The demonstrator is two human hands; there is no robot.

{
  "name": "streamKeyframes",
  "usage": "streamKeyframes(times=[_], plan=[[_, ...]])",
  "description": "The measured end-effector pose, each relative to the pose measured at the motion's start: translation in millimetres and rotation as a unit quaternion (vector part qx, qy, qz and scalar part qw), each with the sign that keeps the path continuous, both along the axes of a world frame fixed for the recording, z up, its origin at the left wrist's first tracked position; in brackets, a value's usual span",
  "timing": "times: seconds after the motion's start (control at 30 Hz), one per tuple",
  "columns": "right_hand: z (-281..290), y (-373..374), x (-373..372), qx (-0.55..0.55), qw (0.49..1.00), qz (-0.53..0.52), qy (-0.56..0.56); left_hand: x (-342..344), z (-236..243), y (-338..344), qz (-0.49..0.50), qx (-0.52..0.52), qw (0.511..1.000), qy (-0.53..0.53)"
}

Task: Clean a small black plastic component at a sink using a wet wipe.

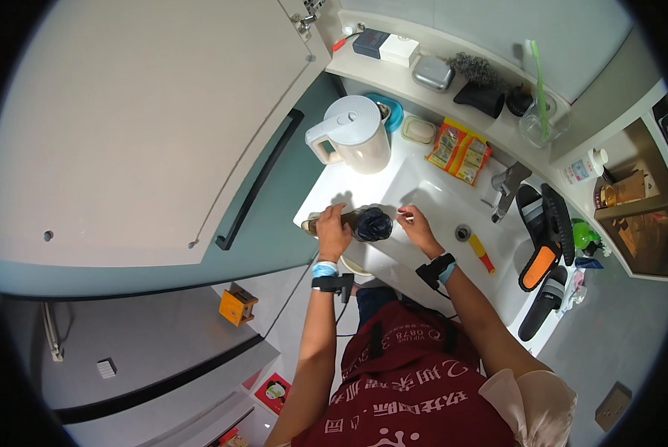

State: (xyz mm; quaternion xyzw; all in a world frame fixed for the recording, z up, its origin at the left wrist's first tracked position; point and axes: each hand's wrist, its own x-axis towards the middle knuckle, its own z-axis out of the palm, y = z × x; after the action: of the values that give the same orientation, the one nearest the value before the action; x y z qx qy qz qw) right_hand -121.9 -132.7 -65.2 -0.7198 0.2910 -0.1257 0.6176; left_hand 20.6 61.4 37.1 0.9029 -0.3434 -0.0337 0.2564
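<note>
My left hand (335, 235) is wrapped over a long dark object lying across the sink counter's front edge. Its right end is a bunched, ruffled black bundle (372, 224), and an olive-brown end (311, 226) shows left of my fingers; I cannot tell its kind. Just right of the bundle, apart from it, my right hand (419, 228) has thumb and fingers pinched together. Something small and pale shows at those fingertips, too small to name. Behind my left hand stands a cream lidded pitcher (367, 141). Both wrists wear black straps.
The white sink basin (438, 197) holds a yellow-and-red tube (481, 253) near the drain (463, 232). Behind it are a soap dish (419, 130), a yellow packet (459, 152) and a faucet (507, 192). Black slippers (540, 231) lie on the right rim. An open cabinet door (147, 127) fills the left.
</note>
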Motion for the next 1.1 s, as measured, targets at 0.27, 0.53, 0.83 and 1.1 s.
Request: streamKeyframes(times=[0.27, 0.53, 0.83, 1.1], plan=[[-12, 15, 2, 0.352, 0.925, 0.137, -0.021, 21, -31, 38, -0.098, 0.174, 0.978, -0.061], [-42, 57, 8, 0.212, 0.97, 0.071, -0.093, 24, -13, 24, -0.165, 0.211, 0.964, -0.002], [48, 19, -28, 0.465, 0.862, -0.122, -0.159, -28, -3, -6, -0.212, 0.073, 0.97, 0.096], [82, 18, -89, 0.51, 0.799, -0.167, -0.27, -90, -8, -56, -0.188, -0.003, 0.965, 0.184]])
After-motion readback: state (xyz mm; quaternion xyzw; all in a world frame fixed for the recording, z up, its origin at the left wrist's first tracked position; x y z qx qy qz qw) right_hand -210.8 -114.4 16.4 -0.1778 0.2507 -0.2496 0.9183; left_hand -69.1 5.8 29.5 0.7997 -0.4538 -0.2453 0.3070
